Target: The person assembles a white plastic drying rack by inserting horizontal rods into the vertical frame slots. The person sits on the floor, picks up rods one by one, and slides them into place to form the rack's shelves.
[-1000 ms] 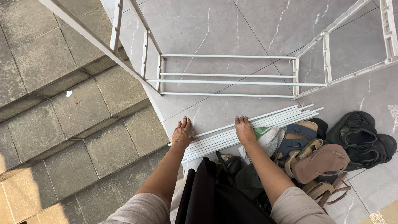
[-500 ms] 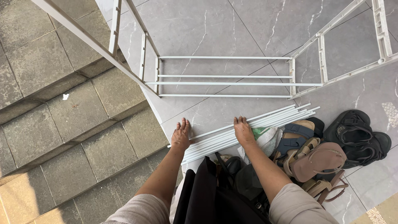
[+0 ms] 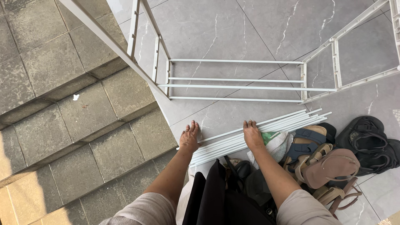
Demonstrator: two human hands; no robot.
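white rods (image 3: 266, 127) | left hand (image 3: 189, 138) flat on them | right hand (image 3: 253, 135) flat too

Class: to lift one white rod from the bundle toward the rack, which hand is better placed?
Probably the right hand: it rests mid-length on the white rods. The left hand sits at their ends, farther from the rack.

Glossy marbled floor tiles (image 3: 258, 29), rough matt steps (image 3: 62, 112) (stone-like), smooth white rods (image 3: 266, 127).

Hands (image 3: 189, 138) flat on white rods (image 3: 266, 127).
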